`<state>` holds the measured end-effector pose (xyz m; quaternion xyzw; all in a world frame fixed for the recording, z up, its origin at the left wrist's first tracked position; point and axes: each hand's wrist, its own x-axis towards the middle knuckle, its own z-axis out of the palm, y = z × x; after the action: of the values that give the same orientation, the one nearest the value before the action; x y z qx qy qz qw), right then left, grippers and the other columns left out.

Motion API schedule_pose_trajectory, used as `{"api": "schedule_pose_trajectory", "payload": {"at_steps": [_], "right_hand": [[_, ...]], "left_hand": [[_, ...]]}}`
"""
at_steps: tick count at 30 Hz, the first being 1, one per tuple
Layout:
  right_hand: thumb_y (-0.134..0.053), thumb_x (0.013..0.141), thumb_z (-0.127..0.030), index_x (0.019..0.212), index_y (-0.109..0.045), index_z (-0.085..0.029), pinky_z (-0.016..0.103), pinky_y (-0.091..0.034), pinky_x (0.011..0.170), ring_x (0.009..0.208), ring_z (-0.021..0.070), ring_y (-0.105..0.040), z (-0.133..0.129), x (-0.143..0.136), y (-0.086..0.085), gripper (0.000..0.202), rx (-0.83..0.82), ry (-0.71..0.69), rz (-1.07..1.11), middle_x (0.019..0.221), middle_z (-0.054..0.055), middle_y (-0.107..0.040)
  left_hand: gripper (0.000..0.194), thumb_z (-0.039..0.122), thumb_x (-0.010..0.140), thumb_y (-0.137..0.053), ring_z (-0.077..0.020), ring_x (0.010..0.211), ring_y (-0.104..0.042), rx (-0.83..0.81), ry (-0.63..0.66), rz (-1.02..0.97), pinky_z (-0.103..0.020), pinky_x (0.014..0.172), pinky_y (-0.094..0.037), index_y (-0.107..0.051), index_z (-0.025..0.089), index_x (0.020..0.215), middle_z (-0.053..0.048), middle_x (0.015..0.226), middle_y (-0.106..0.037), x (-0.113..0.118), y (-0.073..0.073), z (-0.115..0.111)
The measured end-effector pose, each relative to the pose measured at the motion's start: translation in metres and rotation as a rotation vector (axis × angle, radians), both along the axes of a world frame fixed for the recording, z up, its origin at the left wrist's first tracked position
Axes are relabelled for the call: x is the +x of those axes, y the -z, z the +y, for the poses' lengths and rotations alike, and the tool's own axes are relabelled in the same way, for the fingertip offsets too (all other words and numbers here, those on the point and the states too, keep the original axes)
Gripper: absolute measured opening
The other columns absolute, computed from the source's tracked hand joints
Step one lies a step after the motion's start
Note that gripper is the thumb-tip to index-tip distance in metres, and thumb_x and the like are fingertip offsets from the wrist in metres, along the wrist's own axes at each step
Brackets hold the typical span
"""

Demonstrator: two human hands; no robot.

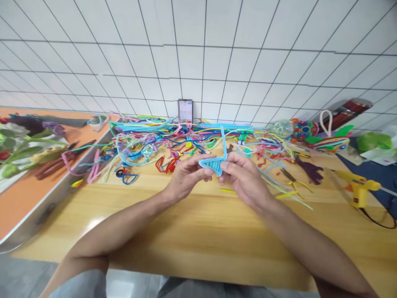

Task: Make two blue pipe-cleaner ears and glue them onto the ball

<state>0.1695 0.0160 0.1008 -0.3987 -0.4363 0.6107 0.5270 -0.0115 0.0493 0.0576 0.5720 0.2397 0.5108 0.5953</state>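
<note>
Holding a blue triangular piece (213, 164) between them, the left hand (190, 176) and right hand (245, 176) are closed on its sides above the table (173, 231).

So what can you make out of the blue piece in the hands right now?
The light-blue piece is a small triangle, pointed toward the left, its inside filled with side-by-side strips. A long straight strip rises from its right end. It looks like bent pipe cleaner, though blur hides the texture. It is held above the wooden table, pinched between the left hand and right hand.
</note>
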Motion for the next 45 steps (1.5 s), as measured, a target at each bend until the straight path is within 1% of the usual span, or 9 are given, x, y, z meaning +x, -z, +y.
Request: {"api": "schedule_pose_trajectory", "payload": {"at_steps": [3,7,12,18,24,30,36,40,45], "right_hand": [[-0.090,0.069,-0.039,0.067,-0.061,-0.022,0.026,-0.051,0.052,0.053,0.0122,-0.060,0.008,0.001,-0.003,0.034,-0.003,0.011,0.072,0.060,-0.003,-0.066],[-0.090,0.070,-0.040,0.068,-0.062,-0.022,0.026,-0.052,0.052,0.053,0.0124,-0.061,0.014,0.011,-0.005,0.033,0.011,0.035,0.105,0.061,-0.002,-0.068],[-0.089,0.071,-0.040,0.066,-0.061,-0.022,0.026,-0.052,0.052,0.052,0.0132,-0.062,0.019,0.026,-0.009,0.034,0.059,0.083,0.121,0.059,-0.002,-0.068],[-0.091,0.067,-0.038,0.064,-0.062,-0.021,0.024,-0.054,0.052,0.049,0.0111,-0.060,0.024,0.036,-0.014,0.035,0.070,0.144,0.125,0.056,-0.004,-0.065],[-0.094,0.066,-0.040,0.064,-0.060,-0.021,0.023,-0.052,0.052,0.049,0.0109,-0.061,0.027,0.036,-0.009,0.039,0.066,0.153,0.107,0.056,-0.005,-0.064],[-0.085,0.082,-0.046,0.074,-0.062,-0.022,0.023,-0.050,0.054,0.052,0.0124,-0.063,0.021,0.037,0.003,0.035,0.240,0.190,-0.043,0.061,-0.001,-0.072],[-0.082,0.086,-0.036,0.074,-0.062,-0.023,0.023,-0.052,0.057,0.056,0.0123,-0.066,0.012,0.036,-0.005,0.027,0.401,0.258,-0.149,0.064,-0.002,-0.072],[-0.082,0.085,-0.036,0.072,-0.061,-0.022,0.023,-0.052,0.057,0.056,0.0121,-0.065,0.010,0.035,-0.008,0.028,0.392,0.268,-0.167,0.065,-0.002,-0.070],[-0.084,0.082,-0.040,0.072,-0.061,-0.022,0.022,-0.049,0.054,0.053,0.0116,-0.063,0.013,0.037,-0.006,0.031,0.311,0.274,-0.173,0.061,-0.002,-0.070]], "left_hand": [[0.047,0.046,0.075,-0.094,-0.0095,0.060,-0.064,-0.081,0.045,-0.014,-0.023,0.060,-0.054,-0.083,0.022,0.114,-0.001,0.081,-0.075,0.002,-0.007,0.009],[0.053,0.049,0.078,-0.091,-0.0102,0.061,-0.064,-0.078,0.104,0.037,-0.024,0.063,-0.055,-0.080,0.021,0.121,-0.002,0.079,-0.074,0.012,-0.014,0.022],[0.049,0.041,0.084,-0.088,-0.0100,0.066,-0.065,-0.003,0.202,0.001,-0.023,0.065,-0.055,-0.077,0.023,0.129,-0.003,0.088,-0.075,0.032,-0.023,0.035],[0.035,0.038,0.084,-0.089,-0.0096,0.073,-0.064,0.187,0.228,-0.013,-0.021,0.070,-0.055,-0.083,0.024,0.116,-0.003,0.095,-0.072,0.047,-0.037,0.044],[0.030,0.034,0.088,-0.085,-0.0149,0.084,-0.068,0.210,0.217,0.003,-0.025,0.079,-0.057,-0.083,0.024,0.116,-0.005,0.091,-0.071,0.042,-0.032,0.049],[0.037,0.037,0.089,-0.084,-0.0180,0.095,-0.070,0.252,0.198,0.044,-0.028,0.083,-0.057,-0.080,0.026,0.124,-0.008,0.110,-0.074,0.035,-0.027,0.047],[0.036,0.039,0.092,-0.081,-0.0186,0.096,-0.068,0.393,0.146,0.144,-0.031,0.089,-0.056,-0.080,0.025,0.125,-0.008,0.104,-0.074,0.032,-0.030,0.044],[0.037,0.038,0.094,-0.079,-0.0164,0.090,-0.068,0.382,0.152,0.149,-0.028,0.083,-0.057,-0.078,0.025,0.129,-0.007,0.104,-0.073,0.031,-0.027,0.043],[0.053,0.031,0.096,-0.077,-0.0134,0.088,-0.069,0.371,0.078,0.128,-0.023,0.075,-0.058,-0.064,0.033,0.147,-0.008,0.124,-0.071,0.034,-0.016,0.042]]}}
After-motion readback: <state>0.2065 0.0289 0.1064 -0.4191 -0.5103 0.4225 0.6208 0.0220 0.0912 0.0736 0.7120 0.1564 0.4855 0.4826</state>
